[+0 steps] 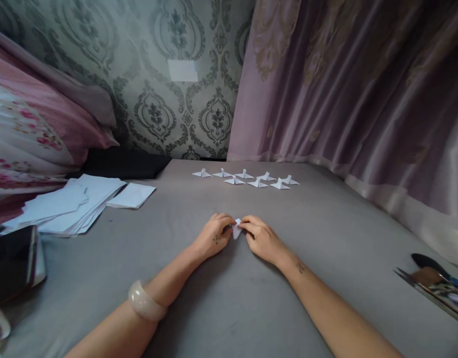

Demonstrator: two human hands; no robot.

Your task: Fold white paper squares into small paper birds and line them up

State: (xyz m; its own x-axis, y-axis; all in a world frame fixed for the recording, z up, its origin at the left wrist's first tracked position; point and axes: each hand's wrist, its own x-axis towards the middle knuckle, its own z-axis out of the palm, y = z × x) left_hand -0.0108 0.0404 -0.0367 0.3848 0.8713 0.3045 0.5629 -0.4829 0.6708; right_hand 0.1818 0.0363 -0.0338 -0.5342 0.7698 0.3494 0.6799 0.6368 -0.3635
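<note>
A small piece of folded white paper (236, 229) sits between my two hands, low over the middle of the grey surface. My left hand (216, 235) pinches its left side, fingers bent and closed. From the right, my right hand (262, 237) grips its upper right edge between thumb and fingers. The fingertips partly cover the paper, and its lower point hangs free. Farther back stand several folded white paper figures (258, 183) with spread wings, set in two loose rows.
Stacked white paper sheets (98, 199) lie at the left, beside a smaller pile (132, 195) and a black folded item (124, 163). A dark-screened device (11, 263) rests at the near left. Scissors (410, 278) lie on a tray of small items at the right. Curtains (326, 99) border the surface.
</note>
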